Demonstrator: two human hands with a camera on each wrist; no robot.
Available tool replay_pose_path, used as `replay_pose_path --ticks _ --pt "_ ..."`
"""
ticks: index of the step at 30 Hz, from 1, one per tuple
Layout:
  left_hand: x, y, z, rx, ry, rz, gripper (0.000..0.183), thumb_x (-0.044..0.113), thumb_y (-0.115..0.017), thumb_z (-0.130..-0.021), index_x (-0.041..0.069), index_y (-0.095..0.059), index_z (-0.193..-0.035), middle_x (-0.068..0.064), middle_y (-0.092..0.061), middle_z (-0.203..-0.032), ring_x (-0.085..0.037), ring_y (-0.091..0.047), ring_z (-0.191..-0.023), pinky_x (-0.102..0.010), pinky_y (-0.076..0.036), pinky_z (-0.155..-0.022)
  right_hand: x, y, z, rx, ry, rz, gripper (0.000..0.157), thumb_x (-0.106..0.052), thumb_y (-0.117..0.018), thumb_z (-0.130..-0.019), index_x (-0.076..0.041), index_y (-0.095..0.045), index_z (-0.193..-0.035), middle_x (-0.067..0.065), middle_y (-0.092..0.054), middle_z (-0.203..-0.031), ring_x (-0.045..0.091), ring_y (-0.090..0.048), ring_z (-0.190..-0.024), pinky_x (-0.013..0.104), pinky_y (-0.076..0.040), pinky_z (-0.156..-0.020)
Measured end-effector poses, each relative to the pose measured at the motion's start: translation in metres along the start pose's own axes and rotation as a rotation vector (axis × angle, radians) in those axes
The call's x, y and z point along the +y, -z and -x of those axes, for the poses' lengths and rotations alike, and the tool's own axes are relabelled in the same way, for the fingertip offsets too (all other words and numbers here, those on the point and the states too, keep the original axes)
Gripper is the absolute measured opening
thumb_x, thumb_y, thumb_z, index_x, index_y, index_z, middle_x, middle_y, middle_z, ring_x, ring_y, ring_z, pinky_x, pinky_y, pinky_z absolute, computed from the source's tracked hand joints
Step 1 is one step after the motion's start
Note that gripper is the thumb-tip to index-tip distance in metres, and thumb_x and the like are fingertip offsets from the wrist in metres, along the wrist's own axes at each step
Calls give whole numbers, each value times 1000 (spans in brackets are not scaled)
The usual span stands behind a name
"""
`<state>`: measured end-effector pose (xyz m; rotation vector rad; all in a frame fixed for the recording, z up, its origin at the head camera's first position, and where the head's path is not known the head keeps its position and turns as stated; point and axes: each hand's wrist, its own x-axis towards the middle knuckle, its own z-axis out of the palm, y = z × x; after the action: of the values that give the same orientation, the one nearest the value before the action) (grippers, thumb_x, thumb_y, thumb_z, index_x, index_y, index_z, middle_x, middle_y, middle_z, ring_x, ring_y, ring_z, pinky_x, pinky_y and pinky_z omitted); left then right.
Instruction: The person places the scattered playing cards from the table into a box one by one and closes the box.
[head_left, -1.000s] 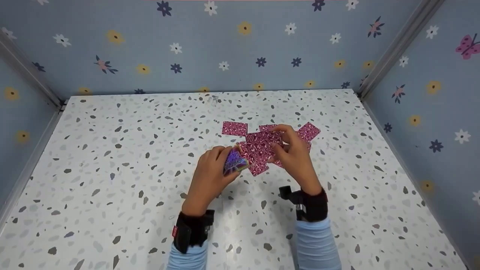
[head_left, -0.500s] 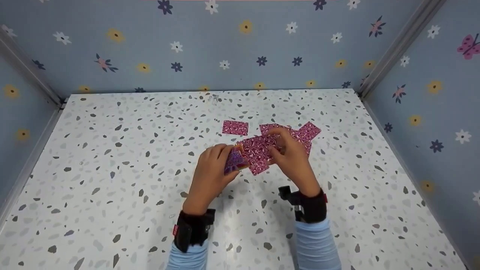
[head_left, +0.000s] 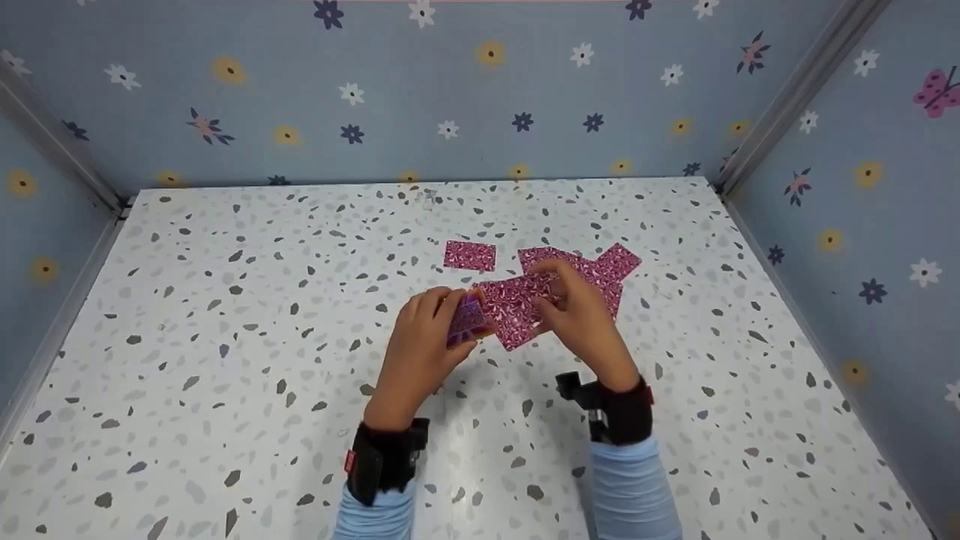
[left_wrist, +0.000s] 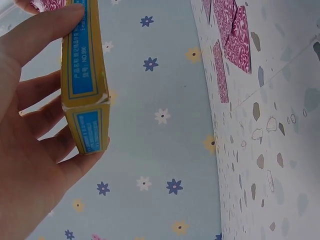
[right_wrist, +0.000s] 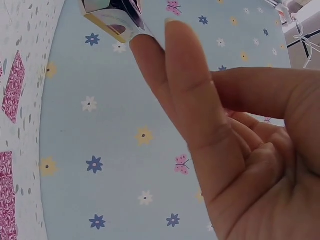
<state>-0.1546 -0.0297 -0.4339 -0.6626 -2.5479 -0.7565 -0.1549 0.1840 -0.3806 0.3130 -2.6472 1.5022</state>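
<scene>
My left hand (head_left: 424, 330) grips a small card box (head_left: 467, 319) with a shiny purple face. In the left wrist view the box (left_wrist: 85, 85) shows gold edges and blue printed sides, with the thumb on one side and fingers round the other. My right hand (head_left: 589, 322) pinches a pink-and-white patterned playing card (head_left: 517, 292), its left end close against the box's right end. Whether the card's tip is inside cannot be seen. In the right wrist view the box (right_wrist: 107, 15) appears at the top, near the fingertips. More patterned cards (head_left: 516, 334) lie beneath the hands.
A lone card (head_left: 470, 256) lies behind the box on the speckled white table (head_left: 262, 360). Other cards (head_left: 619, 261) overlap beyond the right hand. Flowered blue panels (head_left: 420, 90) enclose the back and sides.
My right hand has shifted slightly left and brought the card down and closer to the box. The left hand stays nearly in place, with the box tilted a little differently.
</scene>
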Motion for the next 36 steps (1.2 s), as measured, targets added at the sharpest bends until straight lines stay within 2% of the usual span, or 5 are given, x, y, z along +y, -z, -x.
replay_pose_path --ticks 4,12,19,24,36 --pt "-1 -1 0 -11 1 12 60 25 -79 -72 6 -55 -123 -12 -56 -117 -31 -53 -107 -44 -44 -95 2 1 -1 15 26 76 38 6 -60 -84 -8 -54 -119 3 -48 -65 14 -51 -53 23 -47 -51" --pt "-1 -1 -1 -41 -18 31 62 25 -80 -72 9 -54 -127 -12 -55 -118 -29 -52 -108 -43 -43 -96 4 3 -1 -58 -47 -92 38 10 -56 -85 -8 -52 -119 11 -52 -73 21 -61 -58 30 -56 -55" --pt "0 -1 -1 -59 -10 56 61 25 -78 -74 11 -53 -128 -10 -55 -119 -27 -52 -109 -44 -43 -95 6 1 -3 -58 -41 -118 41 12 -56 -84 -4 -51 -121 19 -58 -117 23 -63 -59 33 -56 -54" --pt "0 -1 -1 -46 -11 61 62 27 -78 -73 10 -54 -127 -10 -54 -119 -28 -52 -109 -45 -44 -93 6 -3 -4 -58 -47 -108 42 11 -58 -84 -5 -51 -122 19 -58 -107 24 -60 -59 30 -55 -51" --pt "0 0 -1 -12 -39 79 59 28 -78 -74 8 -55 -125 -11 -54 -116 -28 -53 -106 -43 -45 -91 5 -14 -5 -3 70 145 36 0 -63 -84 -9 -56 -118 9 -63 -107 20 -60 -83 30 -51 -68"
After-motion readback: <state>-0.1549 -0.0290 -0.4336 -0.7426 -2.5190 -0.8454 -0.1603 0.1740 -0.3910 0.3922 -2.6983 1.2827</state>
